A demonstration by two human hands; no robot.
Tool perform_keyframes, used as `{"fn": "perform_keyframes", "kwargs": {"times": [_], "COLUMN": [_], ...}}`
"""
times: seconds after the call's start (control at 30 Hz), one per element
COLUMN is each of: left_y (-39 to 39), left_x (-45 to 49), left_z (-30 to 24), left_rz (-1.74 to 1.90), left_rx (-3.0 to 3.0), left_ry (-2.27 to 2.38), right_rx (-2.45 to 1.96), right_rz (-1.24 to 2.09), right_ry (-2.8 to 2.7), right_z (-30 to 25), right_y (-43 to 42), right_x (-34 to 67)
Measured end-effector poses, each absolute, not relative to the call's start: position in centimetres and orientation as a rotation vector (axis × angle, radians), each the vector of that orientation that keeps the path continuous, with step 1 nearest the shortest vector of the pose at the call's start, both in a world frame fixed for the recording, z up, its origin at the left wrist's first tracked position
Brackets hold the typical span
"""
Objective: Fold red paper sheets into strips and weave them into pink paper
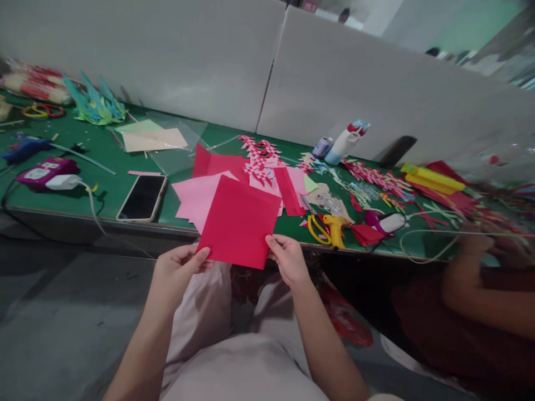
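Observation:
A square sheet of red paper [240, 223] is held up between both hands, over the table's front edge. My left hand [184, 267] pinches its lower left corner, thumb on top. At the lower right side, my right hand [288, 259] grips the paper between thumb and fingers. Behind the sheet lie pink paper sheets [194, 197], another red sheet [219, 165] and a folded red strip [288, 191]. Woven red-and-white paper strips [261, 159] rest just beyond them.
On the green table [104, 142], a phone [142, 199] and a purple power strip [49, 172] lie left. A yellow glue gun [335, 229] and scissors [319, 229] are right of the papers. A white bottle [345, 143] stands behind. At far right is a co-worker's arm [476, 289].

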State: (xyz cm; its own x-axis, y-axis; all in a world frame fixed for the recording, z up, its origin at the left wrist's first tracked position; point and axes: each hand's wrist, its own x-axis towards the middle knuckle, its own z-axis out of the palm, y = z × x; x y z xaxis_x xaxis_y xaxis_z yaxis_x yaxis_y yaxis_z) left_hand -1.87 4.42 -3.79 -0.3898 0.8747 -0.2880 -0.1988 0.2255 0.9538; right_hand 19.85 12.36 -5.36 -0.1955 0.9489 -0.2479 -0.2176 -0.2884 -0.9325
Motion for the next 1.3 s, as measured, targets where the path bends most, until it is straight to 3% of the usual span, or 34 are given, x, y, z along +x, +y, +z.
{"fn": "perform_keyframes", "kwargs": {"times": [0.73, 1.0, 1.3], "left_y": [5.8, 5.8, 5.3], "left_x": [-2.3, -1.8, -2.0], "left_z": [-7.6, -8.2, -8.0], "left_rz": [1.459, 1.423, 1.395], "left_rx": [0.508, 0.475, 0.291], "left_ry": [1.462, 1.443, 1.31], "right_rx": [-1.231, -1.273, -1.339], "right_rz": [1.774, 1.6, 1.85], "right_ry": [-1.243, -1.332, -1.124], "right_z": [-6.8, -7.5, -8.7], "right_y": [12.8, 12.7, 11.7], "right_x": [19.2, 19.1, 19.0]}}
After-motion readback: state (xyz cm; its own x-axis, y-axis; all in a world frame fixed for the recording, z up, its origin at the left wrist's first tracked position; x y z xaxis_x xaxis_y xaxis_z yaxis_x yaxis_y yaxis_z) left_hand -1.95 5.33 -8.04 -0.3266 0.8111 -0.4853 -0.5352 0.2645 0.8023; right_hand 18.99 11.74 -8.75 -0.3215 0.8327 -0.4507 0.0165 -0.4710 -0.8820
